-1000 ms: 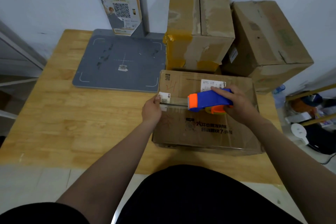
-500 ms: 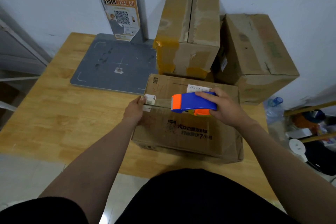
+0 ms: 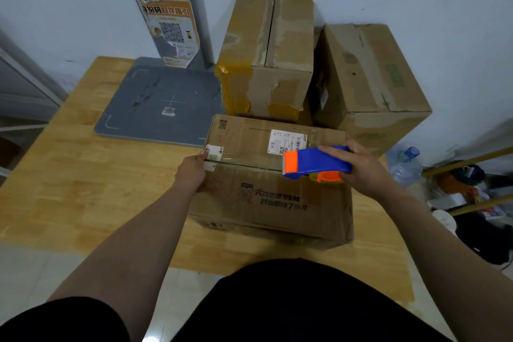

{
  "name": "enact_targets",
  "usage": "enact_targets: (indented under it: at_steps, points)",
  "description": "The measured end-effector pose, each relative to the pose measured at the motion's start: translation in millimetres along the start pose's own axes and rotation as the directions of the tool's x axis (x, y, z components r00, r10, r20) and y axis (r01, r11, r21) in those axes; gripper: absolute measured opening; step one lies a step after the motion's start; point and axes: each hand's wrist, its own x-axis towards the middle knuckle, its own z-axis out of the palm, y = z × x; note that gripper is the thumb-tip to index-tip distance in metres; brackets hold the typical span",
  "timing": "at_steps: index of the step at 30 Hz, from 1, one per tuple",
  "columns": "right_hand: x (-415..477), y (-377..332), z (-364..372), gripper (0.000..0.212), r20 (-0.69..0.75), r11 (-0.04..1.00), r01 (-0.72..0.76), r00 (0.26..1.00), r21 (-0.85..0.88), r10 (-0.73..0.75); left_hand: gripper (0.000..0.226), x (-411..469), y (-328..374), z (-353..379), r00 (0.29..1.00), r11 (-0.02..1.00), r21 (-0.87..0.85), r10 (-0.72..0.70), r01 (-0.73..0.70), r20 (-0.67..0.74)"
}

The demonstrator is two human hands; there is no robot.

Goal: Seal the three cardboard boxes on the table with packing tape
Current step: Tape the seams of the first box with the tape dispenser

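1. Head view: the front box lies on the table nearest the person, its top seam running from 9 to 3 o'clock.
2. The left hand clasps the box's 9 o'clock edge with its thumb on top, likely to pin the tape end and keep the box from sliding.
3. The right hand is wrapped around the tape dispenser, held low over the seam toward 3 o'clock so the clear tape lies flat along the joint.
4. The tall box stands at 12 o'clock and the wide box at 2 o'clock, just behind, seemingly waiting their turn.
5. A grey plate sits at 10 o'clock.
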Motion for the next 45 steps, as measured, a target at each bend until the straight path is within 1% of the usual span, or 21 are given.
enact_targets:
  at_steps: [2,4,6,7,9,10,11,13,16,18,21,27,32,35,37,40,43,45]
  points:
    - [-0.1,0.8,6.9,0.076,-0.021,1.0,0.001,1.0,0.02,0.0,0.067,0.1,-2.6,1.1,1.0,1.0,0.023,0.007,-0.007,-0.005]
    - [-0.1,2.2,8.2,0.074,-0.04,1.0,-0.004,0.999,0.025,0.005,0.066,-3.4,-3.9,-0.7,0.997,0.993,0.109,0.048,-0.041,-0.06]
    - [0.0,1.6,9.4,0.072,-0.046,1.0,-0.007,0.999,0.03,0.008,0.058,-11.5,-0.4,-5.0,0.984,0.977,0.193,0.12,-0.094,-0.129]
    - [0.7,0.4,10.2,0.072,-0.051,0.999,-0.008,0.999,0.032,0.009,0.053,-16.2,2.4,-6.8,0.975,0.966,0.216,0.171,-0.139,-0.139]
    - [2.2,-1.3,12.3,0.072,-0.057,1.0,-0.01,0.998,0.028,0.011,0.05,-25.4,4.8,-5.7,0.943,0.917,0.273,0.323,-0.291,-0.079]
    - [3.0,-1.6,13.3,0.073,-0.056,1.0,-0.009,0.998,0.027,0.011,0.051,-29.9,4.0,-3.3,0.921,0.873,0.33,0.39,-0.359,-0.028]
    - [3.8,-1.9,14.1,0.074,-0.057,1.0,-0.013,0.998,0.026,0.014,0.056,-34.0,2.2,0.7,0.905,0.824,0.403,0.424,-0.399,0.031]
    - [5.0,-2.8,14.1,0.075,-0.055,0.999,-0.034,0.998,0.03,0.035,0.072,-43.4,-2.6,9.7,0.904,0.743,0.528,0.405,-0.411,0.134]
    - [5.5,-4.2,13.0,0.074,-0.052,0.998,-0.041,0.998,0.037,0.043,0.091,-54.9,-7.7,20.5,0.904,0.655,0.637,0.388,-0.406,0.177]
    - [5.4,-4.0,14.3,0.073,-0.041,0.999,-0.036,0.998,0.019,0.037,0.097,-58.4,-7.8,25.7,0.908,0.627,0.675,0.386,-0.389,0.165]
    - [7.5,-4.5,18.8,0.073,-0.023,0.999,-0.035,0.999,0.005,0.035,0.102,-59.8,-4.7,29.6,0.918,0.635,0.683,0.37,-0.361,0.142]
    - [14.6,-20.3,22.1,0.071,-0.01,0.998,-0.059,0.998,-0.02,0.058,0.106,-60.6,-3.7,25.8,0.931,0.638,0.69,0.328,-0.342,0.159]
    - [20.6,-36.6,29.2,0.07,-0.023,0.996,-0.088,0.996,0.002,0.088,0.108,-55.7,-12.9,9.1,0.933,0.612,0.713,0.316,-0.341,0.173]
    - [23.7,-48.8,33.4,0.068,0.002,0.992,-0.118,0.993,-0.041,0.118,0.109,-54.4,-10.6,4.2,0.94,0.607,0.725,0.293,-0.326,0.177]
    - [23.7,-52.7,33.9,0.068,0.026,0.988,-0.134,0.99,-0.071,0.137,0.108,-58.2,-5.4,7.7,0.935,0.605,0.722,0.304,-0.337,0.181]
    - [19.7,-54.5,33.7,0.068,0.02,0.986,-0.152,0.988,-0.074,0.153,0.107,-68.7,-0.2,19.7,0.907,0.542,0.74,0.355,-0.398,0.228]
    - [14.8,-54.6,35.5,0.067,0.001,0.987,-0.15,0.989,-0.058,0.151,0.105,-73.8,3.2,25.3,0.91,0.552,0.735,0.346,-0.394,0.228]
    - [13.5,-54.2,37.6,0.068,-0.014,0.988,-0.143,0.99,-0.059,0.142,0.103,-75.6,7.4,27.7,0.904,0.532,0.742,0.352,-0.408,0.245]
